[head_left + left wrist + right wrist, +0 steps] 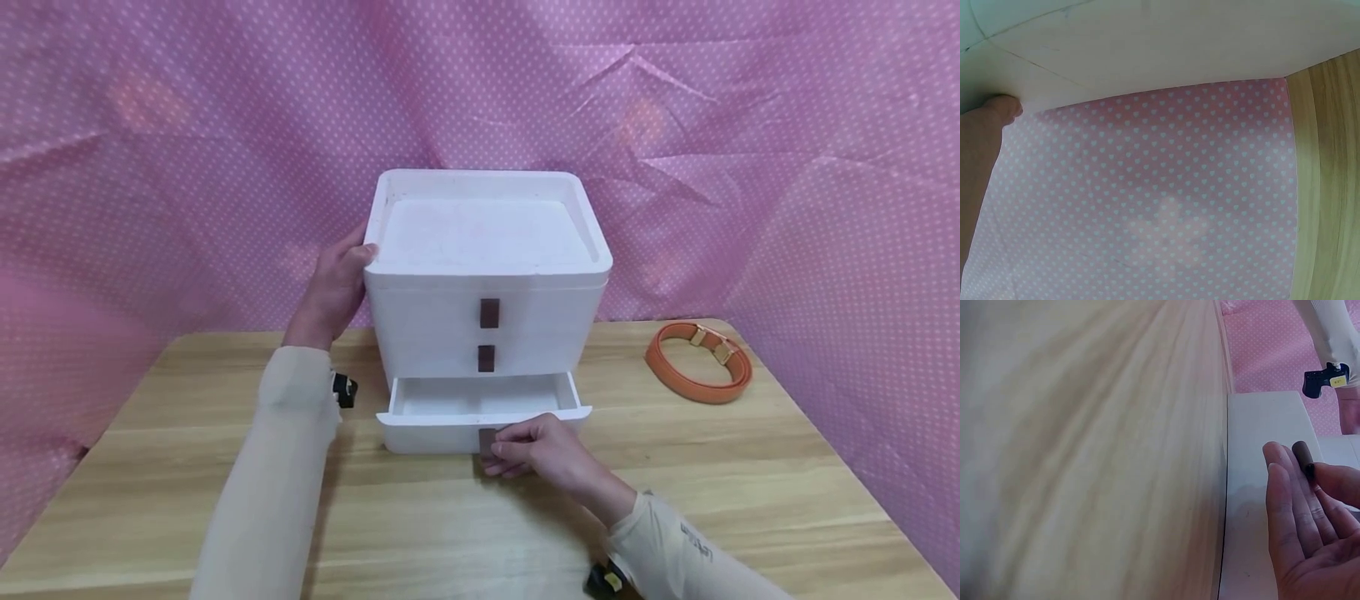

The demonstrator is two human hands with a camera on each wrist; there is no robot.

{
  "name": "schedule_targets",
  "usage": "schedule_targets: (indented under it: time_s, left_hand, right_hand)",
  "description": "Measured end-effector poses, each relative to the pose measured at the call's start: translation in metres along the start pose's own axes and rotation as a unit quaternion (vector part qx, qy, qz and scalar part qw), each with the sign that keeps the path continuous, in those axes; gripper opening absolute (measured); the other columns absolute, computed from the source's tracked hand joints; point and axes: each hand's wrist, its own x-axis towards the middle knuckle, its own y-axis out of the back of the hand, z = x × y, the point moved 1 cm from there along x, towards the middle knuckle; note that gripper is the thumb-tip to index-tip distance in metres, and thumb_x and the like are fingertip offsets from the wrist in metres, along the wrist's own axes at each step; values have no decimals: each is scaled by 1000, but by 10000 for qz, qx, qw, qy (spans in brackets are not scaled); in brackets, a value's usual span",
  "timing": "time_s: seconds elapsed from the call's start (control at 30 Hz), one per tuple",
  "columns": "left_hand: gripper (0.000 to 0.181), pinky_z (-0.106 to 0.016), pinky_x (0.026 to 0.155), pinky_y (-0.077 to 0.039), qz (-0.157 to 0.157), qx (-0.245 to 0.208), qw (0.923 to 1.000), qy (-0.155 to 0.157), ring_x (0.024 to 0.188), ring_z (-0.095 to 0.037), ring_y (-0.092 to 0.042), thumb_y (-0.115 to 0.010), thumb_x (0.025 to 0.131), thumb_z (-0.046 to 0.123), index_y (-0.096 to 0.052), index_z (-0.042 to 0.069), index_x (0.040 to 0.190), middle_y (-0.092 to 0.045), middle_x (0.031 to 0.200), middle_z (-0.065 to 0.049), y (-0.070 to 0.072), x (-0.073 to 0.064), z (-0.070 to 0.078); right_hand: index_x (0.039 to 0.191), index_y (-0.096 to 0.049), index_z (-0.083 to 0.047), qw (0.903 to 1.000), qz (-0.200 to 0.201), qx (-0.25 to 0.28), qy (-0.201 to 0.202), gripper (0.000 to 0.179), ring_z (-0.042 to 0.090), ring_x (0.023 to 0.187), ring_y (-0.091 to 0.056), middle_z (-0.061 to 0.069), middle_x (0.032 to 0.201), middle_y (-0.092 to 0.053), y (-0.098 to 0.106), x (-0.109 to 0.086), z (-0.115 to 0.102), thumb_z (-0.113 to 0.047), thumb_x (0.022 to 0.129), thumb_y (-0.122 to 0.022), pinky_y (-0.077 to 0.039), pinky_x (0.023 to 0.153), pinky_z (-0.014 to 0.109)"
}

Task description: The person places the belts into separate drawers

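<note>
A white plastic drawer unit (431,329) stands on the wooden table, with a shallow tray top and brown pull tabs. Its bottom drawer (431,437) is pulled partway out, and the bare inside shows. My right hand (551,454) pinches the brown pull tab (1302,453) of that drawer between thumb and fingers. Against the unit's upper left side rests my left hand (335,287), its thumb at the top rim and the other fingers mostly hidden along the side. The two upper drawers are closed.
To the right of the unit lies a coiled orange-brown belt (697,392) with gold-coloured metal parts. Pink dotted cloth (480,83) hangs behind and along both sides of the wooden table (420,533).
</note>
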Motion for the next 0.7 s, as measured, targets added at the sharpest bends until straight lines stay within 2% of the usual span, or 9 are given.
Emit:
schedule_targets:
  time_s: [0.23, 0.5, 0.7]
  left_hand:
    - [61, -40, 114, -31, 12, 52, 10000, -83, 138, -28, -37, -46, 96, 27, -33, 12, 154, -36, 154, -11, 0, 1, -2]
    - [61, -39, 114, -31, -15, -183, 9997, -157, 137, -29, -38, -46, 95, 24, -34, 11, 153, -36, 154, -13, 2, 4, -4]
    - [63, -40, 115, -28, -71, -230, 9997, -110, 140, -27, -34, -49, 95, 25, -32, 14, 154, -33, 157, -9, 2, 4, -4]
  right_hand:
    - [107, -69, 11, 9999, -22, -44, 102, 22, 35, 87, -71, 23, 93, -71, 0, 0, 1, -5, 93, -63, -59, 78, 46]
    - [107, -69, 10, 9999, -27, -52, 91, 22, 35, 88, -71, 22, 93, -71, -1, 1, -2, -6, 93, -64, -58, 79, 46]
    - [107, -70, 9, 9999, 3, -97, 36, 21, 33, 87, -71, 21, 92, -72, -2, 0, -2, -6, 93, -64, -59, 79, 44]
